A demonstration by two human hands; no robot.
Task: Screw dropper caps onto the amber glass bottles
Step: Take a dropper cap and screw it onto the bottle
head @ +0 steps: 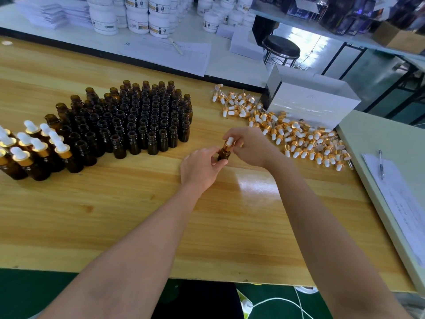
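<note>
Left hand (pixel 202 168) gripping amber bottle (pixel 223 154), right hand (pixel 250 146) pinching its dropper cap (pixel 229 142); jar labels (pixel 158 7) illegible

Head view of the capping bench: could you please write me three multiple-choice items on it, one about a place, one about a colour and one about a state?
1. Where do the loose dropper caps lie?
A) at the table's left end
B) right of the open bottles, on the wooden table
C) on the floor

2. What colour are the caps' collars?
A) silver
B) black
C) gold

3. What state is the held bottle in?
A) lying uncapped
B) held in both hands, with a cap on its neck
C) standing in the block

Answers:
1 B: the pile spreads to the right of the open block.
2 C: each collar below its white bulb shines gold.
3 B: the left hand grips it while the right hand pinches the cap on its neck.
</note>
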